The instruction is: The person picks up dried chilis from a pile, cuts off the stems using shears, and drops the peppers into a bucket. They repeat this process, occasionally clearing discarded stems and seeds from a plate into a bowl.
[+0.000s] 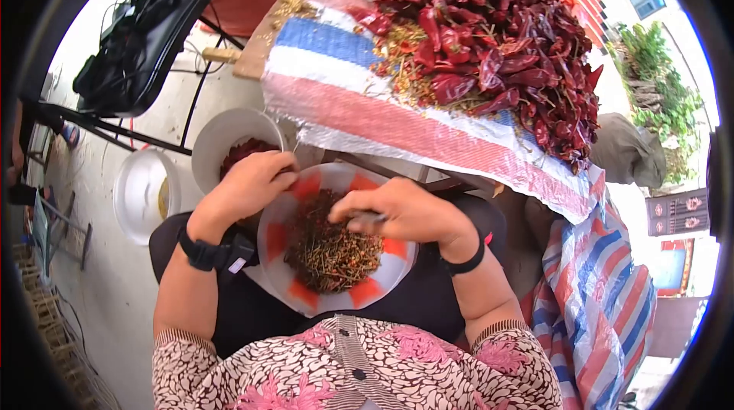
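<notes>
A white and orange-red basin (397, 257) rests on my lap. It holds a heap of chili stems and dark scraps (336, 253). My right hand (409, 211) is over the right side of the basin, its fingers curled round a small dark metal tool (369, 218) that is mostly hidden by the hand. My left hand (252, 184) has its fingers bent together between the basin and a white bucket (210, 150). Anything pinched in it is too hidden to make out. Dried red chilies (243, 155) lie inside the bucket.
A large pile of dried red chilies (497, 51) covers the striped sheet (336, 93) on the table ahead. Loose seeds (405, 55) lie beside it. A white tub (141, 204) stands on the floor at left, near a chair carrying a black bag (145, 58).
</notes>
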Available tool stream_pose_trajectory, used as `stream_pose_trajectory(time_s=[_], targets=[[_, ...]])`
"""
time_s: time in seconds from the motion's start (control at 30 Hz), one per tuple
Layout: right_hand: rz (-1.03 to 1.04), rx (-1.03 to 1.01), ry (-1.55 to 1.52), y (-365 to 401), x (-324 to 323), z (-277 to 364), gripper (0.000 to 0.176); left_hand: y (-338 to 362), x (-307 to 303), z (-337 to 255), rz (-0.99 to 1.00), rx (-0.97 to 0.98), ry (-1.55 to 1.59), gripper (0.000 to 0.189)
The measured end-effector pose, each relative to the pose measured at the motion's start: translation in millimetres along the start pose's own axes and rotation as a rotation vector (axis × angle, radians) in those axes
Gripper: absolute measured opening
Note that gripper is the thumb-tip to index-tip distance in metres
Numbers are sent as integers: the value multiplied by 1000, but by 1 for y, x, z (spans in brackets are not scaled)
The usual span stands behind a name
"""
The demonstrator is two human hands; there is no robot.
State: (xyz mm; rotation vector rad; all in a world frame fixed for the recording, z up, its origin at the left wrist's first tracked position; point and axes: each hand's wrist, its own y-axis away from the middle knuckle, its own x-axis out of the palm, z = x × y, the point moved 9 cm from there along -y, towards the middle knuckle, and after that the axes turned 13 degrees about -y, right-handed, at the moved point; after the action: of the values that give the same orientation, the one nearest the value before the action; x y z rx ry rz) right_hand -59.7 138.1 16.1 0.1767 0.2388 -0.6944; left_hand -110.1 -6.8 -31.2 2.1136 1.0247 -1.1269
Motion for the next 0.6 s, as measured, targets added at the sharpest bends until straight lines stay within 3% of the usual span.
stream_pose_trajectory(time_s=[0.07,0.17,0.27,0.4,0.47,0.53,0.6], targets=[[43,235,358,3,9,-15,19,9,-2,29,-98,-113,-322,18],[-108,73,437,6,8,-34,15,20,-15,49,-237,-238,-530,21],[-107,137,457,9,-5,-33,16,21,-14,48,-202,-292,-597,21],[-801,137,210,33,-82,-26,16,6,12,33,26,-216,-288,24],[-1102,3,382,58,-123,-10,21,-2,22,17,35,-81,-116,25],[-1214,8,563,69,-148,-2,26,-8,27,-10,139,17,50,27],[-1192,-30,739,66,-156,3,32,-12,33,-32,222,90,126,29]])
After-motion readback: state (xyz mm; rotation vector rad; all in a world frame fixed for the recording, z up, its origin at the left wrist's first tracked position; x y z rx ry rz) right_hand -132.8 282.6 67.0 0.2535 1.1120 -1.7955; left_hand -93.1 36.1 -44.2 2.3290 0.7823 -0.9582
